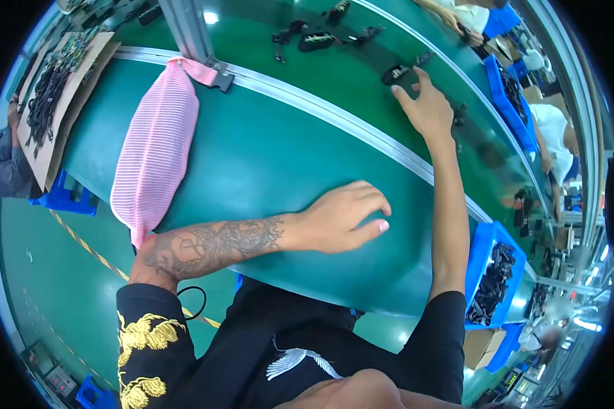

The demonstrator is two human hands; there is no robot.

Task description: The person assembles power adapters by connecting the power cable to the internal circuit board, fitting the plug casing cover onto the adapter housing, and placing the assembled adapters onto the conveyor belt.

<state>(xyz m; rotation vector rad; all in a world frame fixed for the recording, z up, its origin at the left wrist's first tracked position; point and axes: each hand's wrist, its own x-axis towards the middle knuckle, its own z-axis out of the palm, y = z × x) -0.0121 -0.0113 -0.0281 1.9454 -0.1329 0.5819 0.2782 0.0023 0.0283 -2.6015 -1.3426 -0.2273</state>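
Note:
My right hand (426,105) reaches over the green belt, thumb and forefinger spread apart, beside a small black part (394,73). A gap seems to show between the fingertips and this part. Above the green bench top (266,150), my left hand (348,217) has loosely bent fingers, the thumb standing off from them, and nothing visible in it. Near my left forearm lies a long pink mesh bag (155,143). Its pink strap ends in a black buckle (222,80) at the metal rail.
More black parts (317,41) lie on the belt. A metal rail (320,105) divides bench from belt, with a post (184,31) rising from it. A blue bin (491,279) of black parts stands at right, a cardboard tray (65,88) of cords at left. Other people sit nearby.

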